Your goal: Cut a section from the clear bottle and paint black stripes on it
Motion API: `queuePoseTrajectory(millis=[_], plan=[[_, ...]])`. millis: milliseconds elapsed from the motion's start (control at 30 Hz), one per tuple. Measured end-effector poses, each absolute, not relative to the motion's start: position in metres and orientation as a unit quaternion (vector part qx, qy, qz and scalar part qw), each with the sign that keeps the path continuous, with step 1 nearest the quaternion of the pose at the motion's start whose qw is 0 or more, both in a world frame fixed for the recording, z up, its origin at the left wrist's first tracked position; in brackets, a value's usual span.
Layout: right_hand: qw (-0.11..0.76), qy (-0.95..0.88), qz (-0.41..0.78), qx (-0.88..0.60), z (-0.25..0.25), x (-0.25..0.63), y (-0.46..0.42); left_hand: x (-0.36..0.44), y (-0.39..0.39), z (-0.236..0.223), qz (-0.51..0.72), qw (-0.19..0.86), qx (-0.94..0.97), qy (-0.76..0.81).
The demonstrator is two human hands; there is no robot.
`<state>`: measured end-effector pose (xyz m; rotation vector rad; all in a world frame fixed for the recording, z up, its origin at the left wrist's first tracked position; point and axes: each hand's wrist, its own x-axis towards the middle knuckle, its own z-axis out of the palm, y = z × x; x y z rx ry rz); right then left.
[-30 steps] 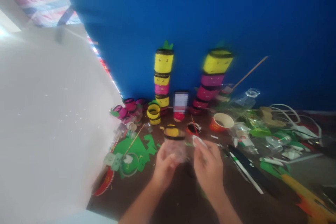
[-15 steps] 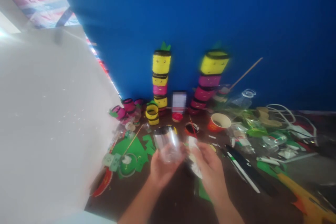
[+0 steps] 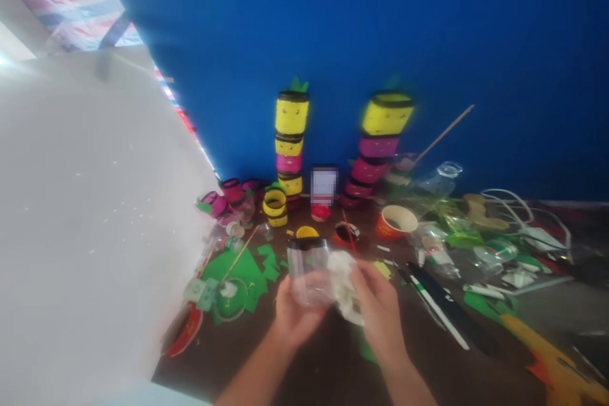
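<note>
My left hand (image 3: 292, 311) is wrapped round the lower part of a clear plastic cup (image 3: 309, 273) with a black band at its rim. The cup stands nearly upright above the dark table. In my right hand (image 3: 378, 301) is a crumpled white tissue (image 3: 346, 288), pinched between thumb and fingers close to the cup's right side; whether it touches the cup I cannot tell. Just behind the cup lie a yellow round piece (image 3: 307, 232) and a small dish of dark paint (image 3: 347, 233) with a red brush (image 3: 349, 228) in it.
Two stacks of painted cups, a yellow-topped left one (image 3: 292, 115) and a leaning right one (image 3: 371, 171), stand against the blue wall. Green sheets (image 3: 245, 273) lie left. A paper cup (image 3: 397, 223), a black-and-white pen (image 3: 440, 311), plastic bottles (image 3: 440, 181) and a yellow glue gun (image 3: 537, 342) are right.
The cup has moved slightly down and right and stands more upright. The tissue has come lower and shows more of its surface. The yellow round piece behind the cup shows more.
</note>
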<state>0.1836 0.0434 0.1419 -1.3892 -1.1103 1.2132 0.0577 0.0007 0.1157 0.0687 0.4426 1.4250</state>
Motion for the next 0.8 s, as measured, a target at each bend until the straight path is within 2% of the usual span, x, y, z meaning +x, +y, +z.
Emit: queuePoseTrajectory(millis=[100,200,300,400,600,700,800], plan=[[0.493,-0.45,0.461,-0.585,0.138,0.188,0.046,0.053,0.002,0.117,0.654,0.725,0.029,0.212],[0.5,-0.418,0.526,-0.546,0.131,0.191,0.051,0.049,0.002,0.119,0.656,0.724,0.031,0.212],[0.428,-0.429,0.634,-0.48,0.126,0.191,0.053,0.047,0.003,0.12,0.653,0.729,0.036,0.203],[0.391,-0.46,0.636,-0.481,0.12,0.193,0.053,0.045,0.004,0.119,0.654,0.732,0.024,0.189],[0.586,-0.462,0.482,-0.459,0.11,0.199,0.048,0.043,0.003,0.119,0.65,0.737,-0.014,0.185],[0.622,-0.498,0.462,-0.39,0.114,0.195,0.046,0.046,0.002,0.12,0.637,0.749,-0.013,0.18],[0.617,-0.534,0.458,-0.353,0.122,0.19,0.046,0.049,0.0,0.118,0.631,0.753,0.014,0.185]])
